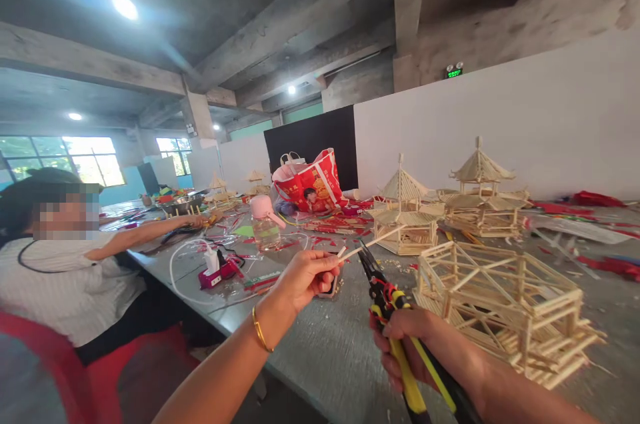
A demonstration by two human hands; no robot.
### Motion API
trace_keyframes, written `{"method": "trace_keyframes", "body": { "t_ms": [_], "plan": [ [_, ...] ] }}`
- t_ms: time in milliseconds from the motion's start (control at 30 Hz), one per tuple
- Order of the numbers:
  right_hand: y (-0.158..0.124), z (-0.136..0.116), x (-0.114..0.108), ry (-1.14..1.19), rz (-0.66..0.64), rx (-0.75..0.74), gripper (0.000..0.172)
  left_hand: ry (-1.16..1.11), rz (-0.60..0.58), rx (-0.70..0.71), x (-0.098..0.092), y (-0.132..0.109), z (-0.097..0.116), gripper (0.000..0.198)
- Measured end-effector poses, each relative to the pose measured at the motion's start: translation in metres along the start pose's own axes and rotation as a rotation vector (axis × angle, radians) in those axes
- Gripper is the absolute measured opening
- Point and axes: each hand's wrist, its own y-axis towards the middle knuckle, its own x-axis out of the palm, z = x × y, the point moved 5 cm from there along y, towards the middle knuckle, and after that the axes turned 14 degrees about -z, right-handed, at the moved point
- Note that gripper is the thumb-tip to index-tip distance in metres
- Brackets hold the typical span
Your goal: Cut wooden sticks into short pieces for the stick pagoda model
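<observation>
Closest to the lens, the right hand (407,344) is wrapped tight around the yellow-and-black handles of a pair of cutting pliers (387,297), whose dark nose points up and away toward the left hand. That left hand (305,277), wearing a thin gold bangle (261,331) at the wrist, is closed in a pinch on a slim wooden stick (373,241); the stick runs from the fingertips up and to the right, passing just above the pliers' tip. Whether the blades already touch the stick cannot be told.

To the right of the right hand, an unfinished stick frame (505,304) sits on the grey table (320,344). Beyond both hands stand two finished stick pavilions (440,211) with pointed roofs. Beyond the left hand are a pink-capped bottle (265,221), a red printed bag (310,187) and scattered red scraps. Well off to the left of the left hand, another person in a striped shirt (65,277) sits at the same table, one arm stretched across it.

A clean cut, by my judgement, calls for the stick to be held steady close to the blades, laid square across them, with the pinching fingers kept back from the nose and the squeeze made in one firm motion so the wood does not splinter.
</observation>
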Motion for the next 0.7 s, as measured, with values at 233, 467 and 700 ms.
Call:
{"method": "trace_keyframes", "body": {
  "t_ms": [233, 467, 700],
  "plan": [
    [0.000, 0.004, 0.004, 0.002, -0.016, 0.084, 0.024, -0.194, 0.008, -0.006, -0.002, -0.002, -0.019, 0.013],
    [-0.006, -0.018, 0.001, 0.068, -0.050, -0.014, 0.025, -0.244, 0.081, 0.047, -0.019, -0.010, -0.034, 0.012],
    [-0.013, -0.035, -0.017, -0.122, 0.078, 0.040, 0.022, 1.011, 0.103, -0.116, -0.008, 0.048, -0.010, 0.018]
  ]
}}
